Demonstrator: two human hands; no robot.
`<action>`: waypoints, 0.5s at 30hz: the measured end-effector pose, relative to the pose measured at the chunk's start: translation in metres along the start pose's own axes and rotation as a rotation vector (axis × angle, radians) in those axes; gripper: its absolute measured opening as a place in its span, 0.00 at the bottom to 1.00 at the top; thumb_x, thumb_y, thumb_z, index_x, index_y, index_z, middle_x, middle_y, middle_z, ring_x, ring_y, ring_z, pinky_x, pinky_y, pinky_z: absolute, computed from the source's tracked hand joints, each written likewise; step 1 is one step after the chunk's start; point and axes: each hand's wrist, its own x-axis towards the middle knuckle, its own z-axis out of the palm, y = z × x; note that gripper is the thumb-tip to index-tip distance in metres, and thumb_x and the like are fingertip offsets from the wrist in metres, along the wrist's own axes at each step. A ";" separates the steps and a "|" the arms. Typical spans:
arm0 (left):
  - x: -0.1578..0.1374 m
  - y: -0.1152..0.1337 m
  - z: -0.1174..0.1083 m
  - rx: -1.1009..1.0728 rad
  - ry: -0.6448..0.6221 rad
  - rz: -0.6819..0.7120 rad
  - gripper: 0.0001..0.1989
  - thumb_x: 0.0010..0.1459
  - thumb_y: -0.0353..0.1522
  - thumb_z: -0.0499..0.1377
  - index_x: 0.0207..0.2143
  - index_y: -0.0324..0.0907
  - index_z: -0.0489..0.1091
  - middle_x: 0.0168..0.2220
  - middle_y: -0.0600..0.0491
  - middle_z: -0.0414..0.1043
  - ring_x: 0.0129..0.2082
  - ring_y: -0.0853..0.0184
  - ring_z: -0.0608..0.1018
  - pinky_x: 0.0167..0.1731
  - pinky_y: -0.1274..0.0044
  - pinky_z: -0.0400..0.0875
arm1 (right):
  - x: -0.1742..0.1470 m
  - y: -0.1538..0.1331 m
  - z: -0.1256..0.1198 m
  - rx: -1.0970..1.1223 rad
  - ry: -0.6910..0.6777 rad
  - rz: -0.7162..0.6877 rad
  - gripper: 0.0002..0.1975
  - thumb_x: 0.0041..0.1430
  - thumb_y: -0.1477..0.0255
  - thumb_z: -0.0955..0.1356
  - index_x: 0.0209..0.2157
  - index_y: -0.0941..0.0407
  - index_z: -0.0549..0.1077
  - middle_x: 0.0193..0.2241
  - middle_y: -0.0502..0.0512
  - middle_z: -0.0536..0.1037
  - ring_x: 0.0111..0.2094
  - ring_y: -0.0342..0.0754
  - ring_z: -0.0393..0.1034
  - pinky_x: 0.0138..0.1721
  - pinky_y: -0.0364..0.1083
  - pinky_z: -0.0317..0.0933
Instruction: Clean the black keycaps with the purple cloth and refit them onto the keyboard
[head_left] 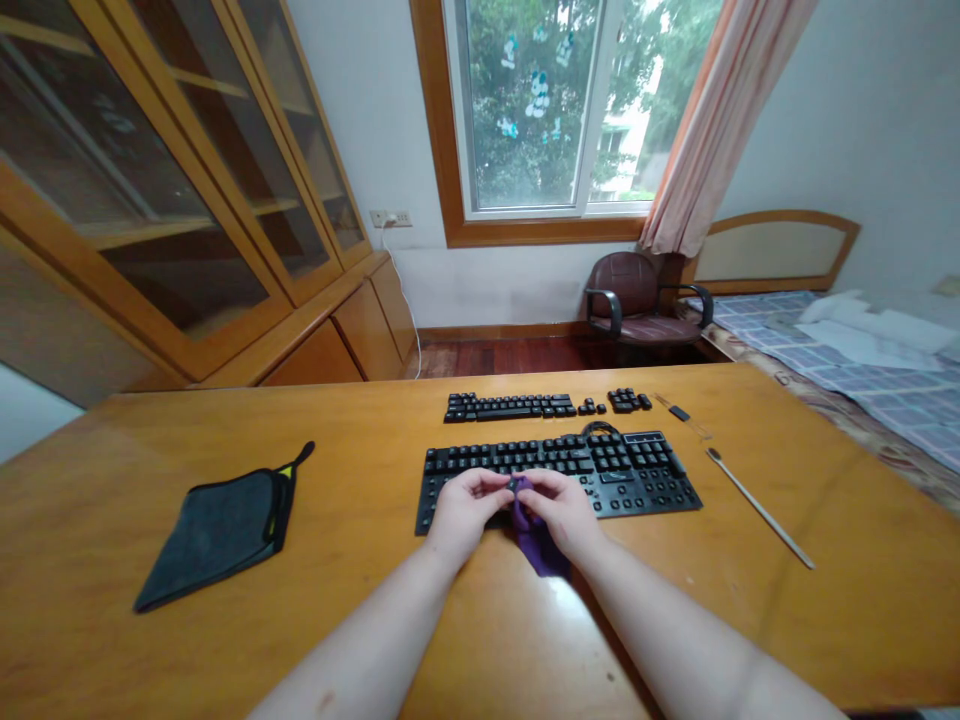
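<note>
Both my hands meet over the front edge of a black keyboard [637,492], whose keycaps are partly off. A small dark keycap [513,484] shows between my fingertips. My left hand [466,510] pinches it from the left. My right hand [564,508] grips a purple cloth [541,552] against the keycap, and the cloth's loose end hangs down toward the table. Behind the keyboard, loose black keycaps [517,407] lie in rows, with a smaller group of keycaps [628,400] to the right.
On the wooden table [360,640], a folded grey cloth [225,525] lies at the left. A wire keycap puller [679,412] and a long thin brush [761,508] lie right of the keyboard. Beyond the table stand a chair [634,290] and a glass-door cabinet [187,150].
</note>
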 end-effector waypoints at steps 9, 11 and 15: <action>-0.001 0.002 0.002 0.035 0.031 0.002 0.11 0.35 0.30 0.68 0.26 0.37 0.74 0.25 0.52 0.76 0.25 0.68 0.76 0.28 0.77 0.72 | 0.000 0.006 0.002 -0.015 0.073 -0.030 0.14 0.44 0.70 0.71 0.37 0.56 0.76 0.27 0.52 0.77 0.25 0.44 0.69 0.28 0.44 0.63; 0.000 0.002 0.002 0.056 0.032 0.010 0.11 0.36 0.30 0.68 0.26 0.37 0.74 0.25 0.52 0.76 0.25 0.69 0.76 0.27 0.78 0.71 | 0.000 0.005 0.002 0.030 0.126 -0.010 0.15 0.42 0.70 0.72 0.36 0.56 0.75 0.22 0.49 0.75 0.19 0.41 0.64 0.22 0.42 0.61; -0.001 0.003 0.001 0.062 -0.010 0.002 0.10 0.38 0.31 0.67 0.27 0.37 0.74 0.25 0.52 0.76 0.23 0.71 0.74 0.25 0.79 0.69 | -0.002 0.002 0.002 0.050 0.140 -0.045 0.11 0.42 0.69 0.73 0.31 0.57 0.75 0.26 0.52 0.77 0.26 0.44 0.69 0.28 0.43 0.64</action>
